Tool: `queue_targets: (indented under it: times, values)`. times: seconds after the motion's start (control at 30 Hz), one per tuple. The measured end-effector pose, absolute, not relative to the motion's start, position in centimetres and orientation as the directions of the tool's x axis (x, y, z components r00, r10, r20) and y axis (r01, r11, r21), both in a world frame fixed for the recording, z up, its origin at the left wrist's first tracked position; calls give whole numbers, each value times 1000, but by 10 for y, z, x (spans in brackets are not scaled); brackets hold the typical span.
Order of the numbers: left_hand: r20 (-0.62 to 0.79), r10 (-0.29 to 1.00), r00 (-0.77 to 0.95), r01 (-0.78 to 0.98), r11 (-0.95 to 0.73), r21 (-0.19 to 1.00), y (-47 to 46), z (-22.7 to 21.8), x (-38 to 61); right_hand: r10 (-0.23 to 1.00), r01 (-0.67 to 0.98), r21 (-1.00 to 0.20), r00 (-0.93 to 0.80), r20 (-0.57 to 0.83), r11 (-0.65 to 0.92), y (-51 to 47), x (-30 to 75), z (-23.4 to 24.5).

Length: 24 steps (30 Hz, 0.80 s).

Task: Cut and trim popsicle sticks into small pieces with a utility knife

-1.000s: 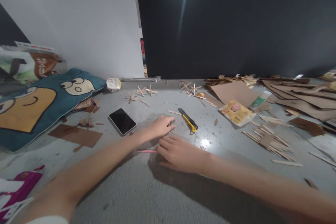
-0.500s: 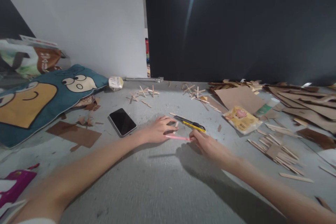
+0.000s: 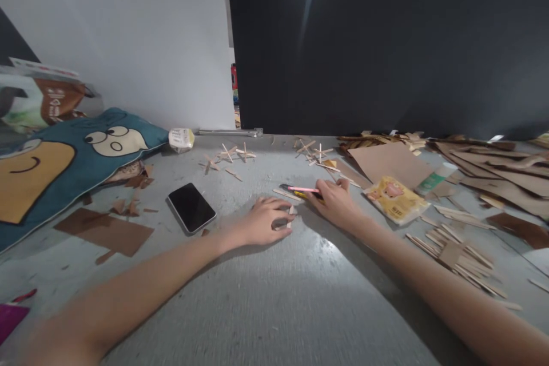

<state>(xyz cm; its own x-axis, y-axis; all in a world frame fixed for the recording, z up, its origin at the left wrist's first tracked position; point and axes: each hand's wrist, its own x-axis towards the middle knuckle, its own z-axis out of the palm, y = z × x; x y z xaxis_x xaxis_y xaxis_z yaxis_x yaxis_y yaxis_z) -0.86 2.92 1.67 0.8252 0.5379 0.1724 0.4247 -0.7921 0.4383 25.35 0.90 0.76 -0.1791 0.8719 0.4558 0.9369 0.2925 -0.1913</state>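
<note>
My left hand (image 3: 268,221) rests on the grey tabletop with curled fingers, a small pale wooden piece (image 3: 291,210) at its thumb and fingertips. To its right, my right hand (image 3: 337,201) pinches a thin pink pen-like stick (image 3: 303,189), which points left. Directly beneath that hand lies a utility knife (image 3: 302,195) with a yellow and black body, mostly covered by the fingers and the pink stick. A flat wooden craft stick (image 3: 283,193) lies beside the knife, between the two hands.
Left of my left hand lies a phone (image 3: 191,207), near brown cardboard (image 3: 104,231) and a blue cushion (image 3: 114,140). Joined sticks (image 3: 245,153) stand at the back. On the right are a yellow packet (image 3: 395,200), a glue stick (image 3: 436,178), loose craft sticks (image 3: 454,251) and cardboard sheets (image 3: 484,166).
My right hand has moved up and away from me with the pink stick, from in front of the utility knife to over it. My left hand stays by the wooden piece; the view shifted slightly.
</note>
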Motion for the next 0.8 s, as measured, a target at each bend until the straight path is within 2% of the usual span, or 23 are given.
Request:
queue_targets:
  times: [0.1, 0.2, 0.33, 0.4, 0.53, 0.63, 0.8]
  values:
    - [179, 544, 820, 414, -778, 473, 26, 19, -11, 798, 830, -396, -95, 595, 394, -6, 249, 9]
    - [135, 557, 819, 435, -758, 486, 25, 24, -13, 740, 684, -528, -26, 672, 504, -24, 244, 6]
    - [121, 550, 826, 433, -758, 488, 24, 26, -15, 852, 522, -721, -19, 524, 455, -38, 238, 1]
    - [121, 546, 829, 428, -758, 493, 24, 25, -15, 882, 484, -758, -68, 465, 437, -40, 235, 2]
    - [117, 522, 845, 405, -766, 500, 24, 23, -17, 861, 463, -729, -213, 461, 505, -44, 233, 6]
    - [132, 535, 834, 398, -750, 529, 23, 23, -18, 852, 387, -762, -302, 428, 519, -46, 231, 8]
    - [147, 568, 810, 403, -721, 565, 23, 20, -20, 894, 287, -867, -320, 315, 408, -46, 228, 7]
